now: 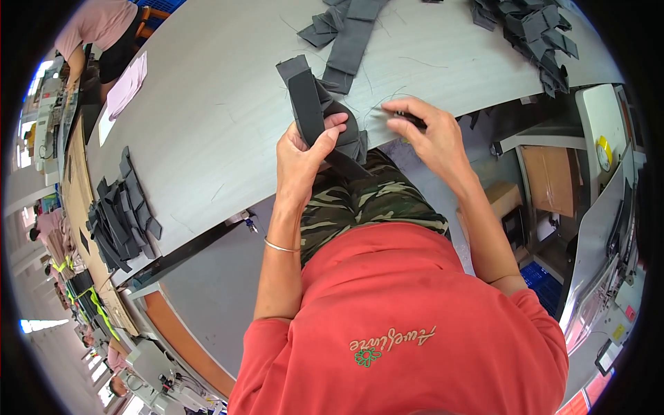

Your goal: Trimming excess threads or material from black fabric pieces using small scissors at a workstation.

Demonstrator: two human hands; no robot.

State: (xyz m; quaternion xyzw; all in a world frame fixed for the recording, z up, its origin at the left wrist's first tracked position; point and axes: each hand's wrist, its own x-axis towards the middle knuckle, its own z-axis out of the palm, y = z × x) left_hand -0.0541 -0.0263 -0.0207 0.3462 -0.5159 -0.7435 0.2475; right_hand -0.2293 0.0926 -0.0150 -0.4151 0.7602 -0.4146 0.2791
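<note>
My left hand [304,153] is closed around a bundle of folded dark grey fabric strips [305,104], held at the near edge of the table above my lap. The thumb presses on the strips and some of the cloth hangs below it. To the right, my right hand [440,138] is raised, its fingers curled around a small black tool [413,119] that looks like thread snips. Its blades are blurred, and the tool is apart from the fabric. A long chain of grey fabric pieces [348,52] lies just beyond my hands.
The grey table [228,104] has loose threads on it. Stacked grey strips [119,214] lie at left, a heap of them [536,38] at far right. Pink sheets [128,86] lie near a person [104,28]. A cardboard box [546,180] and yellow tape roll [604,153] are at right.
</note>
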